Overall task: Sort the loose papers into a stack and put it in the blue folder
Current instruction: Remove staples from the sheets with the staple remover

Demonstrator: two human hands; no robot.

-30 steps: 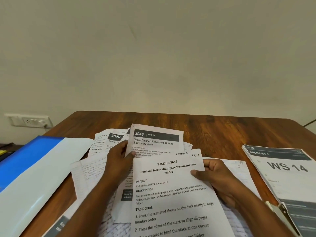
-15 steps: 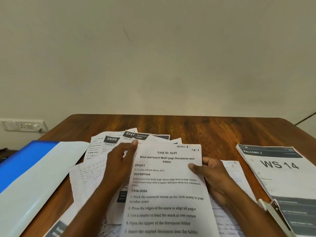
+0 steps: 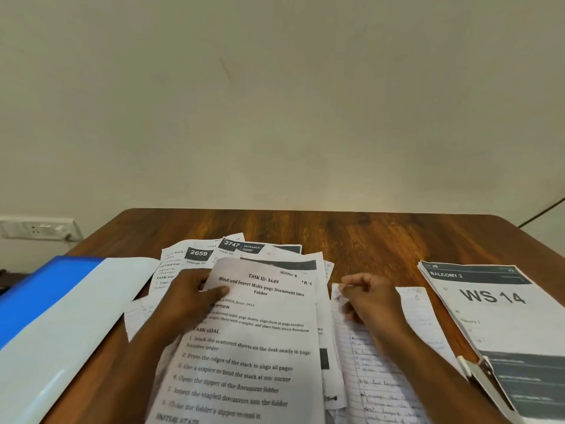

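Left hand (image 3: 191, 296) grips the top printed sheet (image 3: 253, 341) at its upper left edge, thumb on top across the margin, other fingers hidden underneath; the sheet is headed "TASK ID: 3649" and lies over the loose papers (image 3: 232, 252) fanned out in the middle of the wooden table (image 3: 360, 237); sheets numbered 2659 and 2747 stick out behind it.

Right hand (image 3: 371, 298) sits just right of the top sheet, apart from it, fingers curled in toward the palm; fingertips seem to pinch the top edge of a lined handwritten page (image 3: 382, 377), but blur makes the hold hard to confirm; that lined page lies under the right forearm and runs to the near edge of the view.

Blue folder (image 3: 58, 304) lies open at the left side of the table, blue outer flap on the far left, pale inner face up; touching the left fringe of the papers.

Separate pile of printed sheets (image 3: 495, 316) marked "BALCONY 2" and "WS 14" at the right side, well apart from the middle papers; stapler (image 3: 486, 384) rests on its near left edge; wall socket (image 3: 36, 229) on the wall at left.
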